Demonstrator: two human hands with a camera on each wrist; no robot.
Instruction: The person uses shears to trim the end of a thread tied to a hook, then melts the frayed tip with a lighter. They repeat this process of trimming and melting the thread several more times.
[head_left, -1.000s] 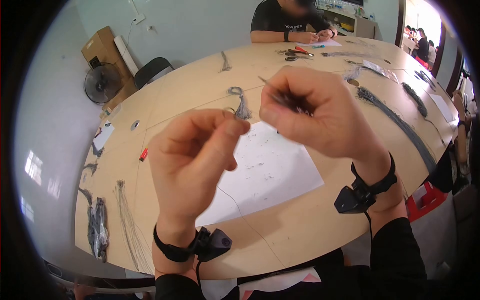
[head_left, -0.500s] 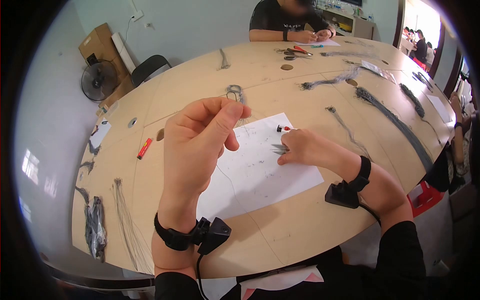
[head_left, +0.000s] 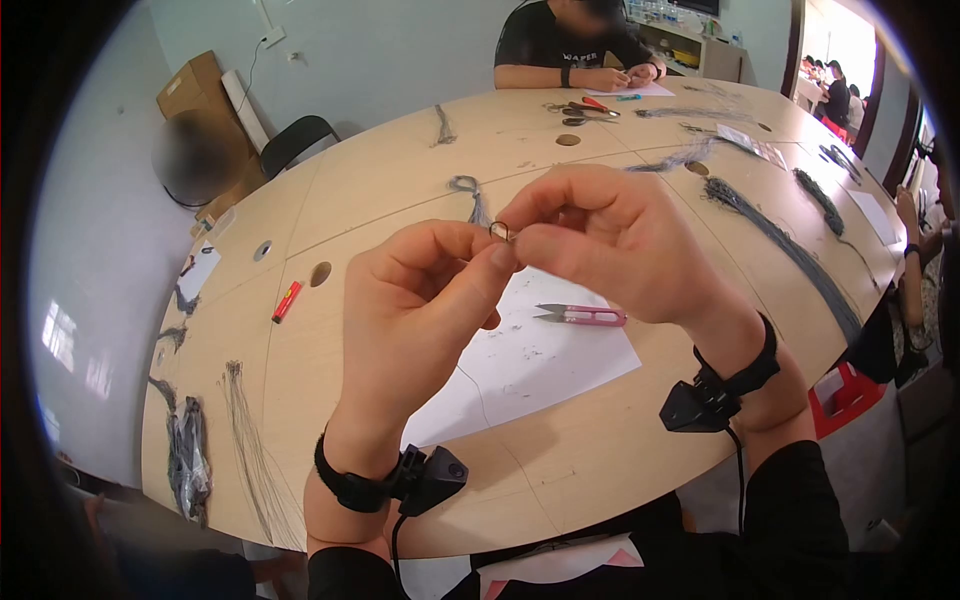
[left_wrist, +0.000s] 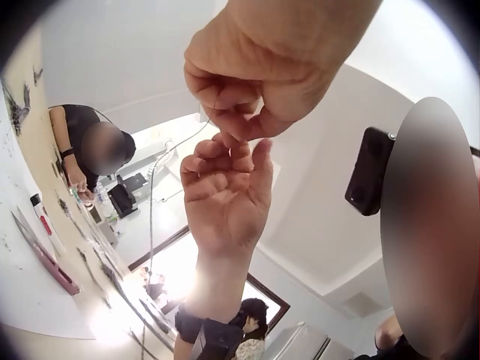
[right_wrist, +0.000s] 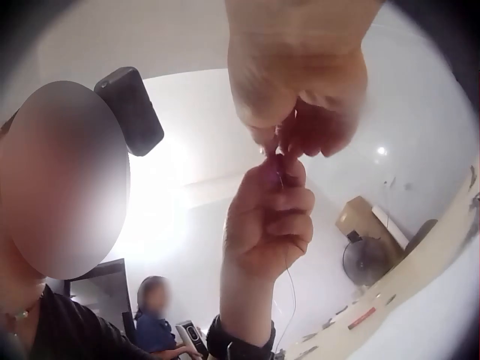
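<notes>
Small dark loop (head_left: 499,231) pinched between fingertips

Left hand (head_left: 425,310) and right hand (head_left: 620,245) meet around it; fingers partly hide it.

Behind left hand (head_left: 415,310) and right hand (head_left: 620,245), black straps (head_left: 345,484), angular black cameras (head_left: 432,482), black cables (head_left: 397,535) and black sleeves (head_left: 350,574) are being worn.

Pale walls (head_left: 370,50) surround a large, light wood-toned table (head_left: 360,180). Against the wall lie a black chair (head_left: 298,140) and a cardboard box (head_left: 195,85); at right, a bright doorway (head_left: 835,60) opens beyond a low cabinet (head_left: 715,58).
</notes>
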